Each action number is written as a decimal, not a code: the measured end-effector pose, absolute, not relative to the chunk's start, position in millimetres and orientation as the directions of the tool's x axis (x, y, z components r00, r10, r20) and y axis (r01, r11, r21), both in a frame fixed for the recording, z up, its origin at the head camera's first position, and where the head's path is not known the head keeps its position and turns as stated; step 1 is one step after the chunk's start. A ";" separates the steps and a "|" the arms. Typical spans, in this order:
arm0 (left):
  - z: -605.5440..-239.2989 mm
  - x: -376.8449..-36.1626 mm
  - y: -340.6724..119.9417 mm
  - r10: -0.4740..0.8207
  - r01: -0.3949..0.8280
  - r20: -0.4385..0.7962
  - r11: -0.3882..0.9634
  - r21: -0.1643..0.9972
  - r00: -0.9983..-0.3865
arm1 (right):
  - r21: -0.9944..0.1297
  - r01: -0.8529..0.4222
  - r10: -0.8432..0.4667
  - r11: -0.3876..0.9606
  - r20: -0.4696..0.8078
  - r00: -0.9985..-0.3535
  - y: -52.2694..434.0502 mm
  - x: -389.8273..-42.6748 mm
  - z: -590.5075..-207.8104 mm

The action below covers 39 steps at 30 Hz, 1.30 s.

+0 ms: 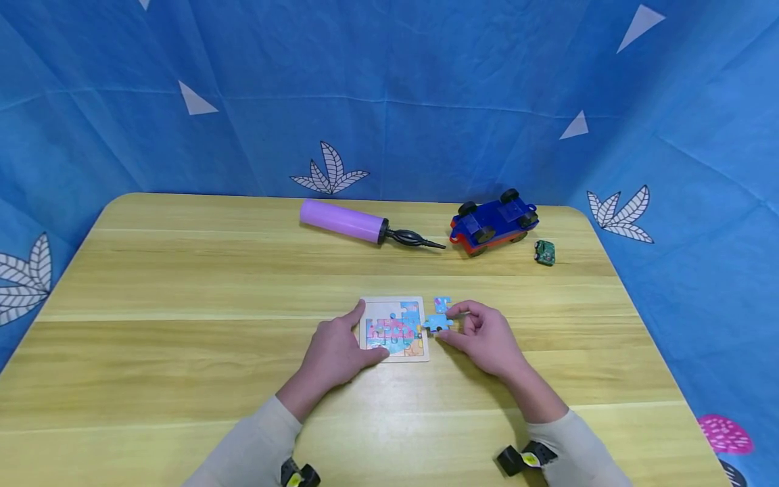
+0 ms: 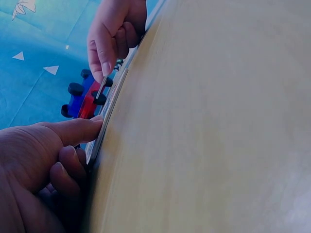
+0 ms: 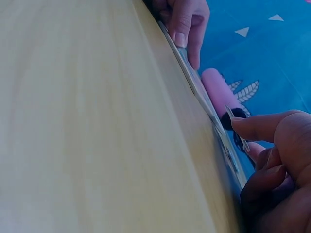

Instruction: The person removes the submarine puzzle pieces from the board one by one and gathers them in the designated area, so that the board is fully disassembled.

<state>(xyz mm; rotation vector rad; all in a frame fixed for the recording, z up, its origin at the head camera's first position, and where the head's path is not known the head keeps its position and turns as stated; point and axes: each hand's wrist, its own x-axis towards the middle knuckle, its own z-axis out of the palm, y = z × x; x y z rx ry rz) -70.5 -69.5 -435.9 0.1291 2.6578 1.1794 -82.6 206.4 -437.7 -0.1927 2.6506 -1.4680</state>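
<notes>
A square jigsaw puzzle in a pale tray [image 1: 394, 360] lies on the table, its upper left part bare board. My left hand [image 1: 337, 348] holds the tray by its left side, the thumb over the near edge and a finger at the far left corner. With thumb and forefinger, my right hand [image 1: 483, 336] pinches a light blue puzzle piece [image 1: 437, 322] beside the tray's right edge. In the right wrist view this piece [image 3: 246, 145] is tilted, seen edge-on. Just beyond it lies another blue puzzle piece [image 1: 442, 303] with a pink mark.
At the back of the wooden table [image 1: 201, 284] lies a purple hand pump [image 1: 343, 221] with a black nozzle. Right of it, a blue and red toy car [image 1: 494, 220] rests with its wheels up. A small green toy car [image 1: 544, 252] is near the right edge.
</notes>
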 end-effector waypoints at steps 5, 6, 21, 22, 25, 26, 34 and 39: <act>-436.2 -70.8 -69.5 0.172 -0.016 -0.176 0.672 0.741 -0.969 | -0.845 -0.043 -0.141 0.533 -0.039 -0.989 216.4 -83.8 -438.3; -436.4 -70.8 -69.5 0.171 -0.015 -0.176 0.672 0.740 -0.969 | -0.845 -0.040 -0.136 0.533 -0.039 -0.990 218.4 -84.2 -438.2; -437.2 -71.0 -70.1 0.171 -0.009 -0.171 0.679 0.734 -0.970 | -0.827 -0.016 -0.071 0.562 -0.030 -0.997 247.6 -95.5 -434.9; -437.1 -71.0 -70.0 0.172 -0.009 -0.171 0.680 0.733 -0.970 | -0.827 -0.017 -0.069 0.561 -0.026 -0.997 249.4 -96.6 -434.8; -437.3 -71.2 -69.8 0.174 -0.008 -0.172 0.682 0.732 -0.970 | -0.821 -0.020 -0.065 0.570 -0.020 -0.998 254.0 -100.1 -434.4; -437.4 -71.3 -69.7 0.173 -0.009 -0.173 0.682 0.731 -0.970 | -0.819 -0.021 -0.064 0.574 -0.020 -0.998 255.0 -101.5 -434.2; -437.9 -72.0 -70.2 0.170 -0.021 -0.191 0.692 0.722 -0.967 | -0.789 -0.025 -0.067 0.613 -0.021 -0.998 258.7 -111.8 -433.8; -437.0 -71.7 -69.8 0.169 -0.021 -0.190 0.692 0.721 -0.967 | -0.780 -0.026 -0.068 0.625 -0.022 -0.997 258.5 -114.7 -435.0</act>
